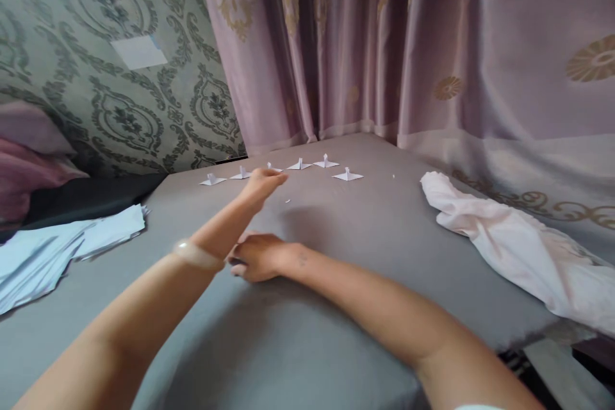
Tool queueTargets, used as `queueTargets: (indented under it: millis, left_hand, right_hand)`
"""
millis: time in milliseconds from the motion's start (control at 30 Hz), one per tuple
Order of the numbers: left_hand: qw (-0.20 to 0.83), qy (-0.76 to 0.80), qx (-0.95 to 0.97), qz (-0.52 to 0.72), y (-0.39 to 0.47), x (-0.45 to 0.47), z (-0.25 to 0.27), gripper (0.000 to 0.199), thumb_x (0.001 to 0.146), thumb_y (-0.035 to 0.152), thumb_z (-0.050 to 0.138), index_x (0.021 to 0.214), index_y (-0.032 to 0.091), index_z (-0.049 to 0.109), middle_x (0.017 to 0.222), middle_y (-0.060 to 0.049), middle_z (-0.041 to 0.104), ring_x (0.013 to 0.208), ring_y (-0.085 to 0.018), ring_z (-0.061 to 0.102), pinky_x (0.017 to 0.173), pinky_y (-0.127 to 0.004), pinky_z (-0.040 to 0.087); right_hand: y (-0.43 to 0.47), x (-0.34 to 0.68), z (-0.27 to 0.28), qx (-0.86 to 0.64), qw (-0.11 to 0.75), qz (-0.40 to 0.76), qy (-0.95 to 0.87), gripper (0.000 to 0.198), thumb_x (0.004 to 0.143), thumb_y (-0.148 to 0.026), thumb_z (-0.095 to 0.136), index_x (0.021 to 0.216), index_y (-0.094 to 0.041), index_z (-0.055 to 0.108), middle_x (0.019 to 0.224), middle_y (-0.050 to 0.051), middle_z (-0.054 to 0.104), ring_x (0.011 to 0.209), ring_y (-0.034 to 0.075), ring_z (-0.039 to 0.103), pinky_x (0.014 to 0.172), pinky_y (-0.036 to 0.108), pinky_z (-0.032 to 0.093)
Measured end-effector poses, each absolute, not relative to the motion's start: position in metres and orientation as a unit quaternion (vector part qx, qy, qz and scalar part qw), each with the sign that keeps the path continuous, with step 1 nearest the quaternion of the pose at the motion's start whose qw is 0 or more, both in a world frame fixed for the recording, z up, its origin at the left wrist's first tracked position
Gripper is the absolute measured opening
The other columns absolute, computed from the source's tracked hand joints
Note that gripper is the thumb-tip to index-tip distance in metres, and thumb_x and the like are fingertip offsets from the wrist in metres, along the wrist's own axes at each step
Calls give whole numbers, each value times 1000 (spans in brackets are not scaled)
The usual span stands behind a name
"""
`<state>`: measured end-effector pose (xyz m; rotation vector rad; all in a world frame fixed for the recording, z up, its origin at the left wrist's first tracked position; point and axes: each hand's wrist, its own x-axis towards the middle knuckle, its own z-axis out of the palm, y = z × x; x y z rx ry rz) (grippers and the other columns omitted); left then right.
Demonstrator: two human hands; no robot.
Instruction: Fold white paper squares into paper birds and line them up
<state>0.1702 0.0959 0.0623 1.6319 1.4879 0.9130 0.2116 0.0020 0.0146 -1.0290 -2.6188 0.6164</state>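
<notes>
Several white folded-paper cranes (300, 164) stand in a loose row toward the far side of the grey surface. My left hand (263, 186), beyond a pale bangle (198, 255), reaches among them with its fingers pressed together. It partly covers one paper crane (274, 168); whether the fingers touch it or hold anything cannot be made out. Lower down, my right hand (258, 257) rests with curled fingers close by the left wrist. The left forearm hides some of its fingertips, so anything inside them is out of sight. Another crane (348, 174) sits apart on the right.
A fanned stack of white paper (43, 256) lies at the left. Crumpled white cloth (509, 243) covers the right edge. Tiny white scraps (287, 200) dot the grey surface (365, 224). Pink curtains (355, 57) and a patterned wall (110, 83) bound the far side.
</notes>
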Motion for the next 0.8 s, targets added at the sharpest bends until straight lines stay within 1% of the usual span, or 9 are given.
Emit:
queueTargets:
  millis: [33, 100, 133, 233, 333, 400, 533, 667, 800]
  left_hand:
    - [359, 584, 633, 359, 87, 144, 62, 27, 64, 40, 70, 74, 14, 69, 69, -2, 62, 70, -16, 52, 63, -26, 38]
    - [328, 631, 621, 331, 68, 92, 53, 39, 59, 50, 71, 80, 16, 72, 71, -2, 65, 72, -18, 54, 60, -25, 37]
    - [320, 652, 612, 312, 59, 69, 46, 44, 58, 53, 70, 83, 17, 72, 72, -3, 66, 73, -19, 56, 60, -25, 38]
    - [307, 682, 603, 278, 35, 20, 18, 47, 57, 57, 66, 83, 18, 72, 72, -3, 68, 75, -22, 59, 61, -26, 41]
    - [289, 642, 648, 289, 21, 3, -4, 50, 63, 57, 57, 92, 17, 70, 73, -3, 66, 71, -20, 59, 63, -27, 44]
    - [257, 629, 677, 283, 19, 4, -9, 50, 64, 58, 54, 89, 17, 69, 71, -4, 64, 68, -20, 58, 62, -28, 44]
    - [246, 619, 701, 254, 23, 5, -9, 50, 69, 59, 49, 89, 17, 67, 71, -4, 64, 65, -20, 57, 59, -28, 45]
    - [243, 607, 716, 246, 27, -2, -13, 47, 72, 58, 48, 92, 19, 67, 76, -4, 65, 69, -21, 60, 61, -29, 47]
    - [226, 604, 723, 248, 29, -5, -18, 43, 74, 57, 49, 89, 21, 67, 74, -3, 65, 68, -21, 60, 63, -30, 48]
  right_hand:
    - [1, 230, 17, -363, 126, 215, -898, 17, 80, -31, 58, 87, -24, 72, 101, 4, 71, 87, 19, 64, 66, 25, 44]
    - [3, 276, 18, -519, 176, 208, -810, 14, 78, -36, 62, 80, -26, 72, 90, -1, 72, 82, 15, 64, 66, 20, 41]
    - [5, 300, 18, -580, 191, 184, -770, 16, 80, -35, 60, 80, -26, 72, 89, -1, 72, 82, 14, 63, 66, 20, 41]
    - [21, 369, 13, -726, 205, 113, -647, 31, 89, -29, 43, 83, -17, 71, 83, 7, 71, 78, 17, 63, 63, 24, 40]
    - [43, 412, 9, -818, 219, 52, -529, 33, 90, -31, 41, 99, -17, 70, 97, 12, 71, 87, 22, 64, 65, 26, 41]
    - [58, 422, 6, -840, 228, 33, -491, 33, 88, -38, 47, 104, -19, 69, 105, 12, 70, 95, 23, 64, 70, 28, 43]
    - [86, 415, -1, -857, 231, 25, -460, 34, 82, -46, 56, 101, -22, 71, 107, 12, 70, 100, 26, 64, 78, 32, 46]
    - [106, 404, -6, -869, 224, 13, -441, 29, 84, -35, 56, 101, -18, 71, 105, 16, 70, 100, 27, 64, 80, 34, 46]
    - [119, 402, -6, -881, 223, -12, -418, 29, 89, -27, 51, 106, -14, 69, 109, 20, 67, 103, 28, 64, 82, 35, 46]
